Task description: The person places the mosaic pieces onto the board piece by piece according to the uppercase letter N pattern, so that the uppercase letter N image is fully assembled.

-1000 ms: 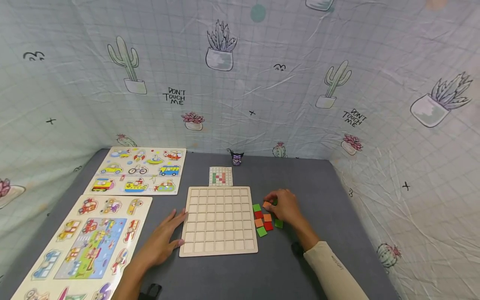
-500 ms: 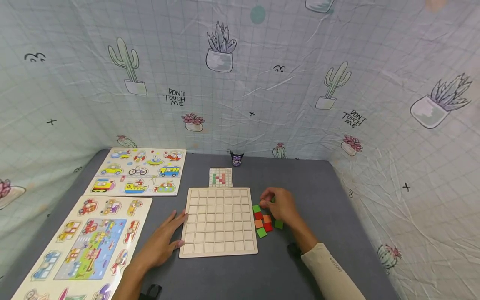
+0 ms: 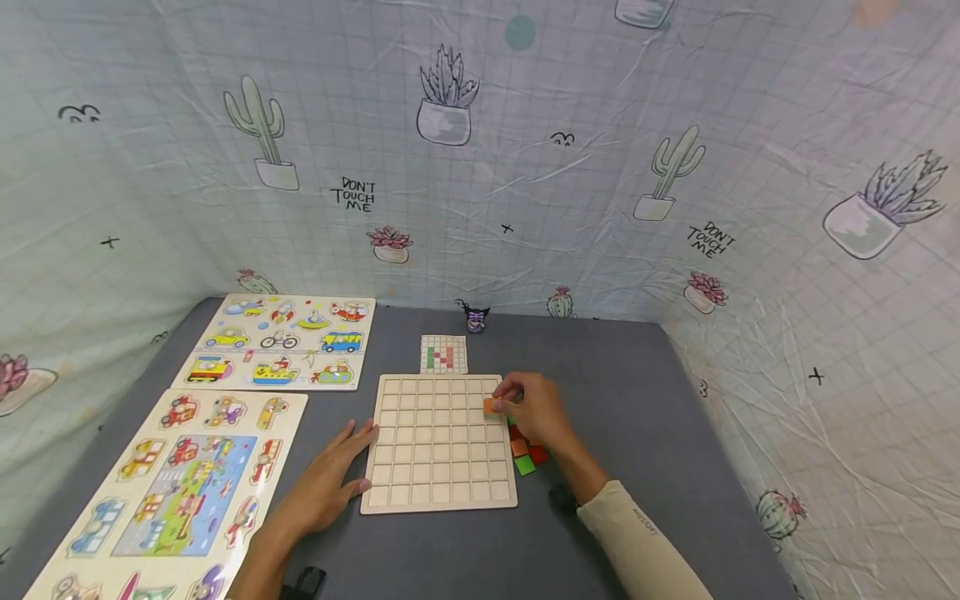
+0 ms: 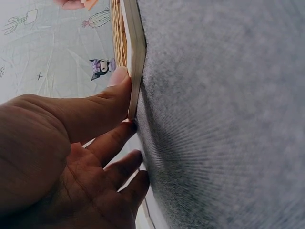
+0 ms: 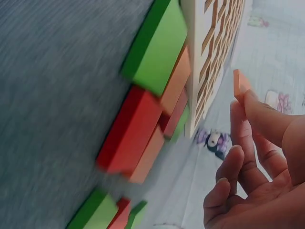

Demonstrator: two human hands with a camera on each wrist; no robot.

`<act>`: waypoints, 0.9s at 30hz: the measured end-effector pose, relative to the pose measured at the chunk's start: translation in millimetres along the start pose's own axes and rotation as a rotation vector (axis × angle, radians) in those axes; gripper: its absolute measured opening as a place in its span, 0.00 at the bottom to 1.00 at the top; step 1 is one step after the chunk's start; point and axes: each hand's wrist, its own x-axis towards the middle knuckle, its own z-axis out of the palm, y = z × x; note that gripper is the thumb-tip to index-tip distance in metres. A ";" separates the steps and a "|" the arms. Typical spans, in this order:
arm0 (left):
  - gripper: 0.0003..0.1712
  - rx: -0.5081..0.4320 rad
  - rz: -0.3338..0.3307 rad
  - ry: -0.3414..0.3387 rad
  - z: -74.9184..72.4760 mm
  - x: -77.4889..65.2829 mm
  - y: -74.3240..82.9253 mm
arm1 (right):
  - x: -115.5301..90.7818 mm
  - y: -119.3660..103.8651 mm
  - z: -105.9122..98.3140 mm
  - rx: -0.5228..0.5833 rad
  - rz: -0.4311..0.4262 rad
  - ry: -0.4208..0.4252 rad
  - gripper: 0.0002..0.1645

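A wooden grid board [image 3: 440, 442] with rows of square recesses lies in the middle of the table. My right hand [image 3: 537, 410] pinches an orange square tile [image 5: 240, 85] between thumb and fingers, over the board's upper right part. The right wrist view has this tile raised off the surface. Beside the board's right edge lie several loose tiles, among them a green tile [image 3: 524, 465] and a red tile [image 5: 129, 130]; the hand hides some from the head view. With fingers extended, my left hand [image 3: 322, 479] touches the board's left edge, thumb lower down.
A small card [image 3: 444, 354] with a coloured grid pattern lies against the board's far edge. Behind it stands a small purple-black figurine [image 3: 476, 318]. Two picture puzzle boards, an upper puzzle [image 3: 276, 342] and a lower puzzle [image 3: 180, 492], cover the table's left side.
My right hand has carried the orange tile leftward from the loose tiles to above the board. My left hand has stayed at the board's left edge.
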 end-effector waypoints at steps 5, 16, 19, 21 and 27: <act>0.45 -0.001 0.004 0.000 -0.2 0.4 -0.7 | 3.6 -7.3 10.1 -0.005 -0.001 -0.043 0.04; 0.45 -0.004 -0.001 -0.002 -1.1 -1.2 1.3 | 8.1 -23.6 32.0 -0.075 -0.001 -0.077 0.06; 0.45 -0.007 -0.003 0.001 -1.4 -1.7 1.6 | 8.5 -26.8 36.6 -0.092 -0.006 -0.075 0.06; 0.45 -0.007 -0.004 0.003 -1.3 -1.9 1.6 | 8.9 -28.3 39.1 -0.107 -0.012 -0.072 0.07; 0.45 -0.001 -0.004 0.006 -0.2 -1.7 1.6 | 9.7 -31.1 42.9 -0.148 -0.020 -0.067 0.07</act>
